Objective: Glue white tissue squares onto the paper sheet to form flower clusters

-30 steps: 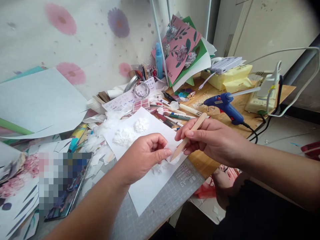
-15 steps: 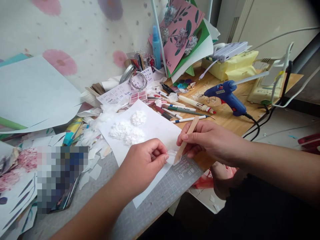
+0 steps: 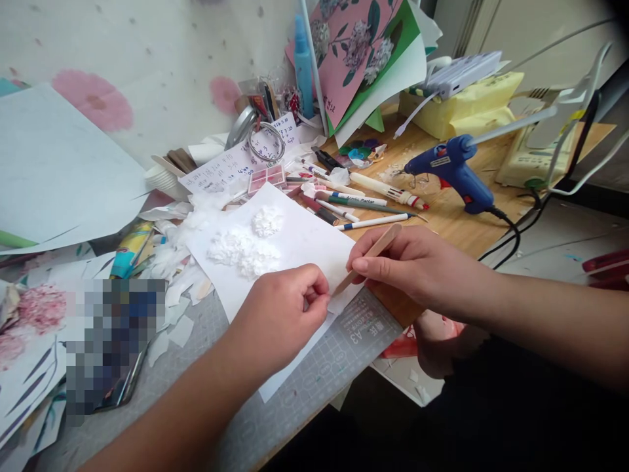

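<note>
My right hand (image 3: 405, 265) grips a wooden craft stick (image 3: 376, 252), slanted down to the left. The stick's lower end reaches the fingertips of my left hand (image 3: 287, 314). The thumb and forefinger of that hand are pinched together; a thin white piece showed there before, but now little of it can be made out against the paper. Below both hands lies a white sheet of paper (image 3: 307, 246) on a grey cutting mat (image 3: 314, 387). Three fluffy white flower-like clusters rest on the sheet, one (image 3: 268, 221) at the back and another (image 3: 258, 260) in front.
A blue hot glue gun (image 3: 452, 170) with its cord stands at the right. Several markers and pens (image 3: 361, 200) lie behind the sheet. White scraps (image 3: 181, 331), a phone-like object (image 3: 115, 347) with a blurred screen and painted papers (image 3: 29, 367) crowd the left.
The craft stick's lower end has moved up and left to my left fingertips, and the stick lies flatter. The translucent white piece between the hands shows less. The view has shifted slightly.
</note>
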The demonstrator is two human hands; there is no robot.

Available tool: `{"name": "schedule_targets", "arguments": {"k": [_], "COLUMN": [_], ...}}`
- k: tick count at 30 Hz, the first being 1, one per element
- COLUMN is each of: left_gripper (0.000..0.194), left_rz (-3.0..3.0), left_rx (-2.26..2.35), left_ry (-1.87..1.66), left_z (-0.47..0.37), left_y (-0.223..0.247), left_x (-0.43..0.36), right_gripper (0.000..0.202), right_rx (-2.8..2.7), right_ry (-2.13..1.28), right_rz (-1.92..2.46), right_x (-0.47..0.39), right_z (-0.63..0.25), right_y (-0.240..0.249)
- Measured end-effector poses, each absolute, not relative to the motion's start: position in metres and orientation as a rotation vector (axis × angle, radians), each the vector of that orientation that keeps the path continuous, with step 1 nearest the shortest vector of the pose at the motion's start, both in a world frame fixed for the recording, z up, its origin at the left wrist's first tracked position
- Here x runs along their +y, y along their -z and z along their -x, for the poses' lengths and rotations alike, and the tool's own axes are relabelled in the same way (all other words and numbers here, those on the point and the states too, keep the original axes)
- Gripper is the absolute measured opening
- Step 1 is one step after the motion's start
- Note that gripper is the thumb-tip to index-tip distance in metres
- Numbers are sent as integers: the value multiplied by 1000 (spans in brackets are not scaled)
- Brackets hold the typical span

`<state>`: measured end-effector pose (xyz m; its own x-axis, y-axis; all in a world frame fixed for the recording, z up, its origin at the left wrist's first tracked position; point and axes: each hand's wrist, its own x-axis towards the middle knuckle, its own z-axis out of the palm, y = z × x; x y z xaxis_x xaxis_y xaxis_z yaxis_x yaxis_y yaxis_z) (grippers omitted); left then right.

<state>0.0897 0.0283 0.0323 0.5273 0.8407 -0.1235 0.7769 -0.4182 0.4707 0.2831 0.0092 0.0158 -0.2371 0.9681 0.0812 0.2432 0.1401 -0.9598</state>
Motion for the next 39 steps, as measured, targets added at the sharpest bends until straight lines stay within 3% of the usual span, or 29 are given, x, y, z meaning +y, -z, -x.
{"name": "schedule_targets", "arguments": {"k": [9,22,30,39], "left_gripper": [9,22,28,23], "left_rz": [-2355,-2468,-2432,-2400], "left_rx": [1217,1073,1067,1081], "left_ry": [-213,-150,-135,-142], "left_z": [-83,-79,-79,-77], "left_y": [-41,-39,-39,-37], "left_x": [32,41,42,43], "right_gripper": [12,13,18,16], "right_rx": [-1797,-1790,-1332,-1769], "right_ry": [-934,-966,-1157,-1004], "right_rz": [1202,1276,1289,1222], "right_x": [7,12,12,4], "right_z": [-280,-279,-295,-281], "right_y": [-7,-7,-13,-20]}}
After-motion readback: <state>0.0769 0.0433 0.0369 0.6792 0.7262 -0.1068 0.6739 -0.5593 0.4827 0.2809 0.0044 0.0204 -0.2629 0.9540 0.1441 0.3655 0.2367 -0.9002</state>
